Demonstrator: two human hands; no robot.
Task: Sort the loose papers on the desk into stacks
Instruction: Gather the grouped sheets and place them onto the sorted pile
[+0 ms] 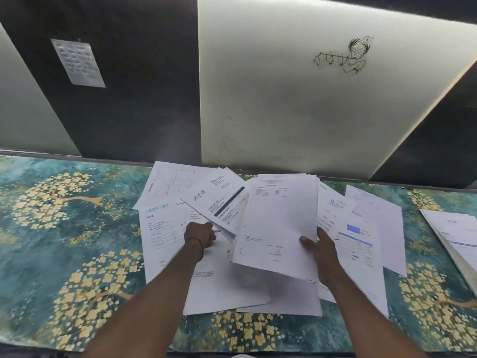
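Loose white printed papers (165, 239) lie scattered and overlapping across the middle of the desk (64, 228). My right hand (320, 248) grips a lifted bundle of sheets (278, 223) by its lower right edge, thumb on top. My left hand (200, 235) pinches the lower corner of a sheet with large black characters and a dark band (216, 200), raised at a slant above the pile. More sheets lie under both hands, partly hidden by the lifted ones.
A separate stack of papers (456, 236) sits at the desk's right end. The desk has a teal cover with yellow flower trees. Behind it stand a dark wall with a pinned sheet (77, 63) and a white panel with a drawing (340, 55).
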